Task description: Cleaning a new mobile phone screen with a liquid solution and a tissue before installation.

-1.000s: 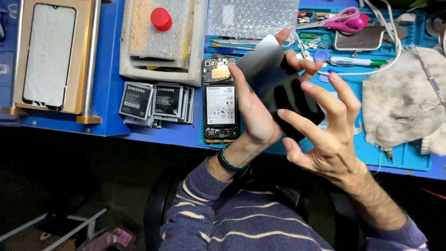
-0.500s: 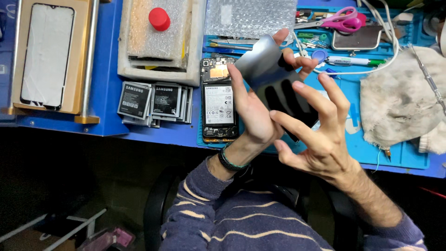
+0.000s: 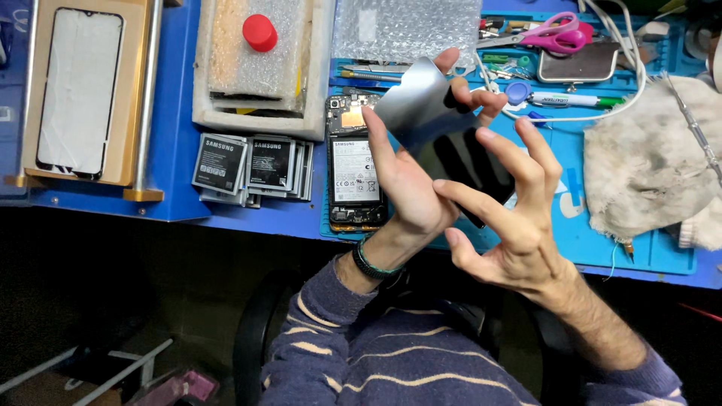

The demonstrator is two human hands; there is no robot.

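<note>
My left hand (image 3: 406, 188) holds a dark glossy phone screen panel (image 3: 440, 139) up over the blue work mat (image 3: 579, 210), thumb on its near edge and fingertips curled over its far edge. My right hand (image 3: 511, 225) is spread beside it, with its index finger laid across the panel's lower face. Just left of my left hand an opened phone (image 3: 353, 177) lies flat on the mat, its battery showing.
A stack of phone batteries (image 3: 252, 169) lies left of the opened phone. A foam tray with a red cap (image 3: 259, 31), a wooden jig holding a screen (image 3: 79, 90), bubble wrap (image 3: 406, 26), pink scissors (image 3: 553, 34), a pen (image 3: 575, 99) and a dirty cloth (image 3: 654, 165) surround the mat.
The panel has tilted and shifted slightly left in my left hand. My right hand's fingers have come closer over its lower face.
</note>
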